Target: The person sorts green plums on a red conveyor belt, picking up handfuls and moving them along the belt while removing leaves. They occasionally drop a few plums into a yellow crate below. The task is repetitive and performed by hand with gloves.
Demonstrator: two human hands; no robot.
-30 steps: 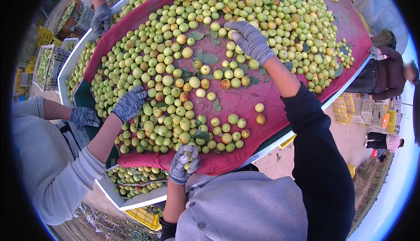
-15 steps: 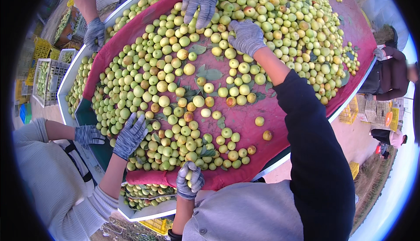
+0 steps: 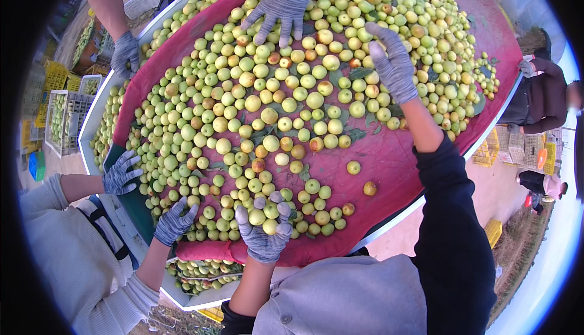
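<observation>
So, looks like picking through loose jujube-like fruit (image 3: 188,132) by hand. A co-worker's gloved hand (image 3: 174,221) crowds the left side of the left hand (image 3: 264,228), and a rolled red cloth edge (image 3: 205,250) runs beside that wrist. The left hand's cupped around a few fruits (image 3: 269,226). Right of it, bare red cloth (image 3: 389,170) gives open room. Farther out, the right hand's (image 3: 392,64) spread, seemingly empty; grabbing more calls for curling those fingers.

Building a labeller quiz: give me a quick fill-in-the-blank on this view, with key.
1. The wearer's left hand, cupping fruit, wears a grey ____.
2. The wearer's right hand is ____ (nearer or farther) from the body than the left.
3. The cloth beneath the fruit is ____ (red or blue).

glove; farther; red
</observation>
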